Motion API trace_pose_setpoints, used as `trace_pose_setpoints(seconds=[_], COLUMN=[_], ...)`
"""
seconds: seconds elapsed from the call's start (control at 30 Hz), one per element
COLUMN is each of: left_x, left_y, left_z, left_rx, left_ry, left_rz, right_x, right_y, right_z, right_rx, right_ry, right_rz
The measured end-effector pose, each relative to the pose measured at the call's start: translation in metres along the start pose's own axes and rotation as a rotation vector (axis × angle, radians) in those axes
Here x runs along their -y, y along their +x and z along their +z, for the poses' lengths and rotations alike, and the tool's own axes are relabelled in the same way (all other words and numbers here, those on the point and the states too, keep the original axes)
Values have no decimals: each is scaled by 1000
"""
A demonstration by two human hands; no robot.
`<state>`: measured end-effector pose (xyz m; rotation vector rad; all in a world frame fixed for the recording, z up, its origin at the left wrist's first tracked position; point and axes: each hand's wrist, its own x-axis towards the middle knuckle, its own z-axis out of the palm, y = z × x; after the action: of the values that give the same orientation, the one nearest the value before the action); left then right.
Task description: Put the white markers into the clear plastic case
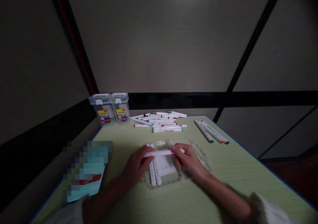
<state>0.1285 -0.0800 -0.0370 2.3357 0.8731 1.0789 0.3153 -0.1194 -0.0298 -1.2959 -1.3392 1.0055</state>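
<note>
A white marker [161, 153] with a purple band lies level between my hands, above an unfolded clear plastic case [171, 181]. My left hand [139, 161] grips its left end between thumb and fingers. At the purple end, my right hand [186, 157] pinches it with thumb and forefinger. Beneath, two white markers [154, 172] lie side by side in the left half of the case, beside a white paper [166, 166]. My right hand partly hides the case's right half.
A heap of loose markers [164, 120] lies at the table's back. Several more markers [211, 131] lie at the right. Two lidded clear boxes [121, 110] stand at the back left. A teal packet [86, 171], partly blurred, rests at the left edge. A wall rises behind the table [238, 184].
</note>
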Motion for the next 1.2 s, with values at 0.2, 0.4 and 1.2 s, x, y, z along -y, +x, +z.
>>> trace_pose_setpoints(seconds=[0.2,0.4,1.2], left_x=[3,1,-3], left_y=[-1,-2,1], left_z=[0,-1,-4], left_rx=[-2,33,67], left_ry=[11,15,-26], left_rz=[-3,-18,-94], right_x=[4,3,7], right_y=[-1,-1,-6], right_z=[0,0,2], right_rx=[-16,-11,98], right_ry=[-27,-49,27], right_rz=[-53,-74,-40])
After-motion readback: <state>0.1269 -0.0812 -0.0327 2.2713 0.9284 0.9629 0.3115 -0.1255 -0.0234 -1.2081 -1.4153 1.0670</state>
